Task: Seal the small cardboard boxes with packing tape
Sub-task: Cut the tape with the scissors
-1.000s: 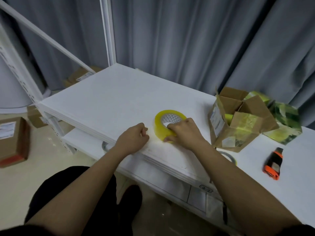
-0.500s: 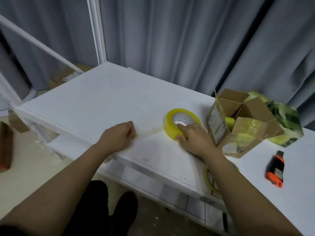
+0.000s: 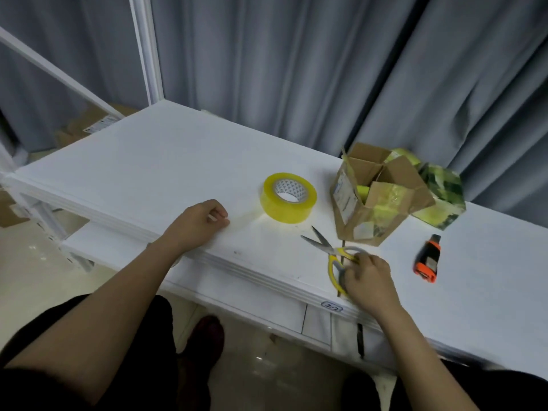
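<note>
A white table [image 3: 148, 173] holds an open cardboard box [image 3: 373, 203] with its flaps up, and just left of it a yellow tape roll [image 3: 288, 197] lying flat. The left hand [image 3: 197, 225] pinches the pulled-out tape end against the tabletop. The right hand [image 3: 369, 280], well apart from the left, grips the handles of scissors [image 3: 329, 250] whose blades are spread.

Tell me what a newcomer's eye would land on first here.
The yellow tape roll lies flat mid-table, a clear strip stretching from it to the left hand, which pinches its end. Near the front edge, the right hand grips yellow-handled scissors, blades open. Behind them stands an open cardboard box; an orange-and-black cutter lies further right.
</note>
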